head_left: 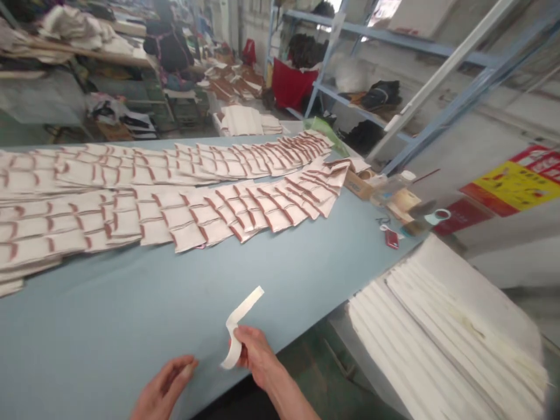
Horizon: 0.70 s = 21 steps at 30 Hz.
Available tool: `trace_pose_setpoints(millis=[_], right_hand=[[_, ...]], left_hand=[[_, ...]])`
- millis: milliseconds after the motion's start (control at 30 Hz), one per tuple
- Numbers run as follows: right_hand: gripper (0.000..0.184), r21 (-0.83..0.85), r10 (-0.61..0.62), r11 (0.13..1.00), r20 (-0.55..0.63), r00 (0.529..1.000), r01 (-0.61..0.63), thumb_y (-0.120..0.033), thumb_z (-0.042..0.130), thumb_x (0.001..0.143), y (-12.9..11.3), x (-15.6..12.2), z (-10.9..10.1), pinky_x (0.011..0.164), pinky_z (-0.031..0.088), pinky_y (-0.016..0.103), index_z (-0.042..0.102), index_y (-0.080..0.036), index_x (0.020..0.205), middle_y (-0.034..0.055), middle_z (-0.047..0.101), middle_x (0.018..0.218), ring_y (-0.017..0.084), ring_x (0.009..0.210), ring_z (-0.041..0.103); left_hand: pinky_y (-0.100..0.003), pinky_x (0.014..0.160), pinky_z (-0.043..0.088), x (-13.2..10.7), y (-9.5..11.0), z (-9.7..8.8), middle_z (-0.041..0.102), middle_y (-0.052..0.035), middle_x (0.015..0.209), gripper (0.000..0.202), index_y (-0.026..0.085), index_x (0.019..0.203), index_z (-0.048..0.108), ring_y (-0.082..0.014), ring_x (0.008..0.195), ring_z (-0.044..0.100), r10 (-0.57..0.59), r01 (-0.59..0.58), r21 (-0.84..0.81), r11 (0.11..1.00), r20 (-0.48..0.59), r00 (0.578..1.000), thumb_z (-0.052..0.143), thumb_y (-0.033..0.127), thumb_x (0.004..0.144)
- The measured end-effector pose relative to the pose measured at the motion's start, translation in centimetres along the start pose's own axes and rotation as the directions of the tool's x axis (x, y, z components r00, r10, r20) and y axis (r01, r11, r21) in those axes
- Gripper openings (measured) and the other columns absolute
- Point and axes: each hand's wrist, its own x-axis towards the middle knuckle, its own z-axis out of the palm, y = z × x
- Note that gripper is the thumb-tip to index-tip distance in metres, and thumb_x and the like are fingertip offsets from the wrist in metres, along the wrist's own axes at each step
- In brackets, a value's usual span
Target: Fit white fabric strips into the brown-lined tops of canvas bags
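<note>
My right hand (256,353) is closed on a narrow white strip (235,335) near the table's front edge. The strip looks like paper or tape; it bends at the grip, one end sticking up and away, the other curling below my fingers. To its left, my left hand (168,382) is held low over the blue table (144,309), thumb and fingertips pinched together. Whether anything tiny sits in that pinch is hidden. Beyond both hands, overlapping cream fabric pieces with brown edges (188,219) lie fanned in long rows, apart from my hands.
At the table's right end are a small cardboard box (359,185), a clear plastic bottle (400,182), a roll of tape (437,217) and a small red item (391,238). White folded material (437,326) stands right of the table. Blue shelving (394,44) lines the wall.
</note>
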Motion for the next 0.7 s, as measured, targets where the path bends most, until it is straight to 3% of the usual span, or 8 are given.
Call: trace_pose_setpoints(millis=[100,167,300,433,533,700], right_hand=[[0.02,-0.078,0.018,0.997,0.064,0.998,-0.013,-0.029,0.079,0.102,1.7,-0.5,3.5,0.052,0.047,0.021,0.072,-0.015,0.116,-0.0011,0.076,0.084,0.013,0.062,0.067],[0.029,-0.121,0.024,0.993,0.086,0.996,-0.013,-0.023,0.083,0.089,2.8,-1.0,5.5,0.049,0.039,0.02,0.071,-0.015,0.115,-0.0014,0.078,0.079,0.013,0.058,0.066],[0.043,-0.176,0.017,0.984,0.095,0.995,0.0,-0.024,0.077,0.07,5.6,-2.3,9.6,0.047,0.032,0.021,0.07,-0.018,0.112,0.0004,0.082,0.078,0.014,0.055,0.064],[0.029,-0.224,-0.016,0.974,0.053,0.998,0.028,-0.035,0.073,0.07,9.0,-3.0,13.3,0.047,0.031,0.021,0.067,-0.021,0.094,0.0006,0.077,0.076,0.014,0.055,0.062],[0.029,-0.256,-0.072,0.964,0.015,0.997,0.073,-0.043,0.078,0.075,11.0,-3.1,14.9,0.048,0.032,0.02,0.064,-0.022,0.09,-0.0007,0.072,0.07,0.014,0.056,0.059],[0.051,-0.256,-0.154,0.957,-0.035,0.987,0.14,-0.062,0.092,0.071,12.2,-3.7,14.6,0.047,0.031,0.02,0.064,-0.023,0.089,-0.003,0.065,0.064,0.012,0.052,0.05]], left_hand=[[-0.045,0.117,0.059,1.0,-1.2,-0.9,0.087,-0.0094,0.119,0.079,0.026,0.105,0.082,-0.0429,0.128,0.075,-0.026,0.023,-0.062,0.998,-0.046,0.999,0.083,0.09,0.059],[-0.047,0.113,0.06,1.2,-2.4,-1.9,0.086,-0.011,0.121,0.08,0.024,0.11,0.08,-0.0415,0.125,0.076,-0.058,0.051,-0.113,0.992,-0.056,0.997,0.079,0.09,0.065],[-0.044,0.096,0.063,0.5,-5.4,-3.9,0.087,-0.01,0.108,0.069,0.023,0.111,0.08,-0.0384,0.115,0.079,-0.104,0.104,-0.212,0.972,0.008,0.995,0.078,0.083,0.077],[-0.035,0.074,0.06,0.5,-8.2,-4.9,0.08,-0.0029,0.086,0.055,0.02,0.111,0.077,-0.0244,0.082,0.078,-0.116,0.145,-0.301,0.943,0.112,0.987,0.071,0.072,0.095],[-0.03,0.062,0.055,1.4,-9.6,-4.9,0.067,0.0044,0.071,0.038,0.017,0.102,0.072,-0.0147,0.059,0.063,-0.109,0.17,-0.343,0.924,0.191,0.976,0.07,0.054,0.107],[-0.029,0.066,0.059,2.0,-11.1,-6.7,0.07,0.003,0.081,0.026,0.015,0.101,0.073,-0.0141,0.065,0.066,-0.09,0.203,-0.411,0.889,0.278,0.957,0.073,0.04,0.109]])
